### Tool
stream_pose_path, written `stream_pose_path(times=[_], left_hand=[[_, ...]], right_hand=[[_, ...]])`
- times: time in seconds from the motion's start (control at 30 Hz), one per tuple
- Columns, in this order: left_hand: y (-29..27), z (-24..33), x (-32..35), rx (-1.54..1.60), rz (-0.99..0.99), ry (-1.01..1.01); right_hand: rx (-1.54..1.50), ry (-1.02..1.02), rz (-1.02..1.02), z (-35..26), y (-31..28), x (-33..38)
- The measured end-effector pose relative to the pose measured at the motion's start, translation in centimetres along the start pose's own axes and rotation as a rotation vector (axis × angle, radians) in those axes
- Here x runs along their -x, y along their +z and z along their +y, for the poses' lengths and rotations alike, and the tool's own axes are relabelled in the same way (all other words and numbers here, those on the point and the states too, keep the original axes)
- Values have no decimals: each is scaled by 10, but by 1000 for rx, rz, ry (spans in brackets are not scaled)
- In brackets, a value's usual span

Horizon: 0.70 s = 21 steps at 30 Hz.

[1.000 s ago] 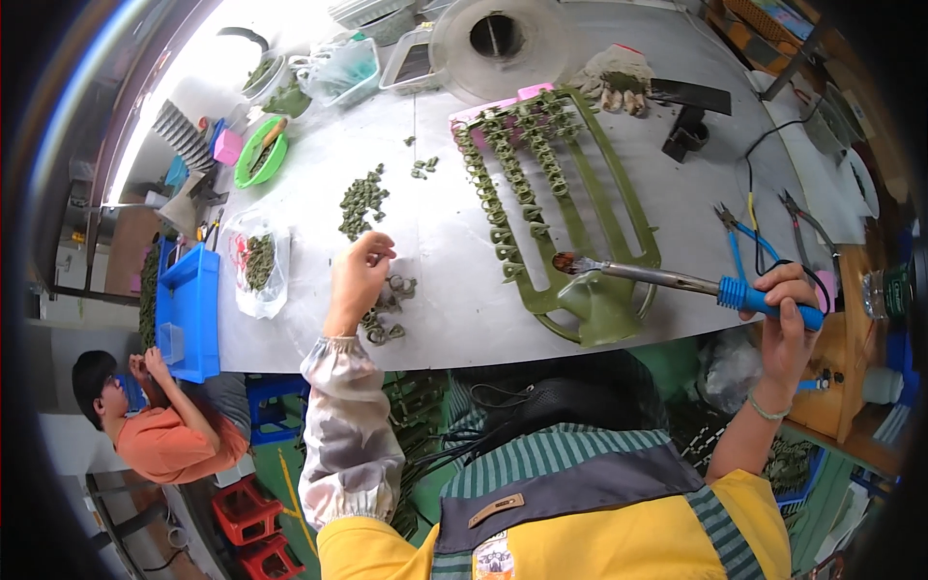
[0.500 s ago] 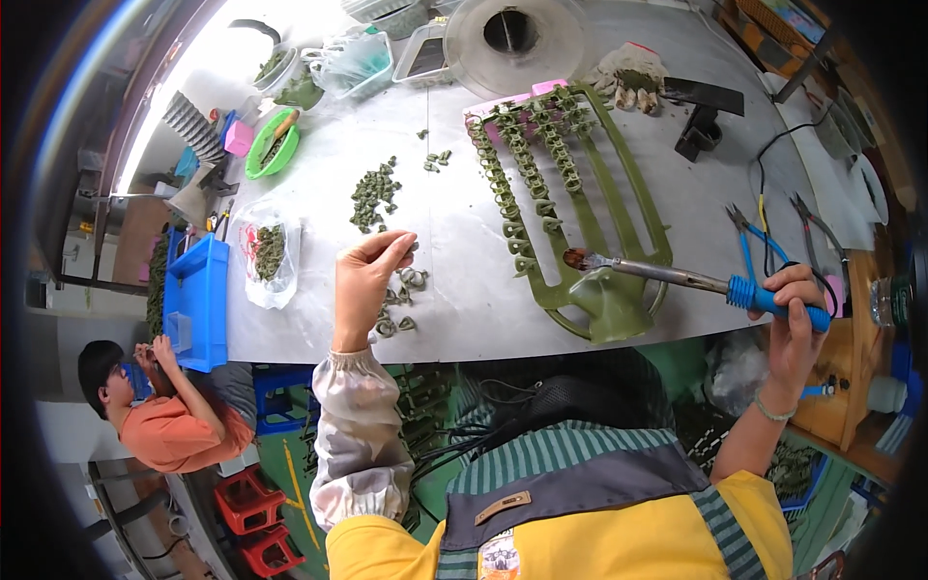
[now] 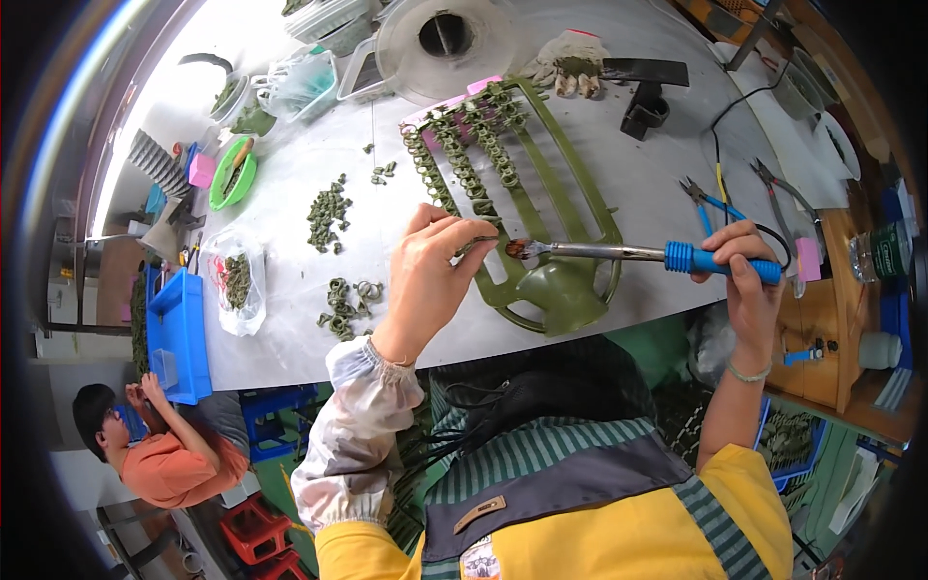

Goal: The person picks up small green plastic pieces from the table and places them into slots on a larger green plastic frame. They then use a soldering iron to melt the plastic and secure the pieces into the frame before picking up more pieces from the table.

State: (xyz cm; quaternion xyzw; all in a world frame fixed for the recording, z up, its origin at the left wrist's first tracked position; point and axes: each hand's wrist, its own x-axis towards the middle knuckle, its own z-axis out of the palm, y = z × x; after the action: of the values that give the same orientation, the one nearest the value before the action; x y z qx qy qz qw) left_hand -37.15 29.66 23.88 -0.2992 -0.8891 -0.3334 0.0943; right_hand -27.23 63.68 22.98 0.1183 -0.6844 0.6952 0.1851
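Observation:
My right hand [image 3: 746, 285] grips a soldering iron [image 3: 619, 252] by its blue handle. Its metal shaft points left, and the tip is browned and crusted. My left hand [image 3: 430, 275] is closed in a pinch, with a small dark piece [image 3: 464, 253] between thumb and fingers, just left of the iron's tip; its exact shape is mostly hidden. Behind both hands lies an olive-green plastic frame [image 3: 561, 290] with long bars, and rows of small green ring-like parts [image 3: 464, 155] run along its left bars. Left of my wrist is a loose group of green loops [image 3: 343, 307].
A pile of small green pieces [image 3: 329, 215] lies farther left, near a plastic bag [image 3: 237, 280] and a green bowl [image 3: 233, 174]. Pliers [image 3: 710, 205] and the cord [image 3: 717, 130] are at right. A black stand [image 3: 646, 97] stands behind. A co-worker [image 3: 179, 449] sits at left.
My left hand has moved right, bringing the pinched piece to the iron's tip. The iron has shifted left and lies more level. The whole view has turned slightly.

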Motion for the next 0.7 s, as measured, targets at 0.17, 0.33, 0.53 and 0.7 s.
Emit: stream_pose_path(times=[0.17,0.33,0.53,0.7], left_hand=[[11,-3,-8,-77,0,75],[18,-9,-11,-130,-23,104],[15,-11,-12,-176,-67,126],[10,-9,-13,-226,-104,152]], right_hand=[[-59,-8,3,11,1,-2],[-115,-5,2,23,5,-4],[-95,2,0,19,9,-6],[-4,6,-10,-1,-7,-5]])
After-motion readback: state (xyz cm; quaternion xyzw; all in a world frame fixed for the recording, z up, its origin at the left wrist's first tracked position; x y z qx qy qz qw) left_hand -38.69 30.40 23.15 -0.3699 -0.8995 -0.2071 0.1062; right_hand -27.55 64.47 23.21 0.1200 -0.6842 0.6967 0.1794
